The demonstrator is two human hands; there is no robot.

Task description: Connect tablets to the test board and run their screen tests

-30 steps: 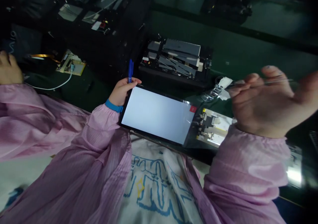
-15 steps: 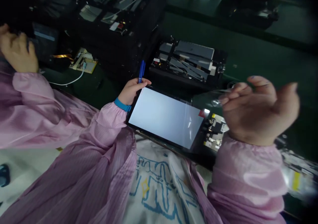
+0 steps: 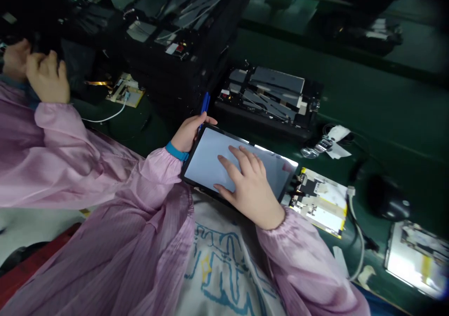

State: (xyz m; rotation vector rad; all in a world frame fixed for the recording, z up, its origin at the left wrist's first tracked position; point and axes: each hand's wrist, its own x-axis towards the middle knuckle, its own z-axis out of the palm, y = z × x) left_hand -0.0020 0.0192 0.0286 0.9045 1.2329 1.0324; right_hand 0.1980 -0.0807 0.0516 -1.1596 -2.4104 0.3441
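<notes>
While a tablet (image 3: 206,159) is gripped by the left hand (image 3: 189,133) (blue pen (image 3: 205,104) pinched too), the right hand (image 3: 249,187) is splayed open on-screen.

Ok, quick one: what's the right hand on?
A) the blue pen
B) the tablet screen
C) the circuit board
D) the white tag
B: the right hand has its fingers spread on the tablet screen, while the blue pen is in the left hand.

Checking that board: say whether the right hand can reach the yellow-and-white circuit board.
Probably yes. The right hand rests on the black-framed tablet, and the yellow-and-white circuit board lies just past the tablet's right edge on the green mat, with nothing visibly between them.
</notes>
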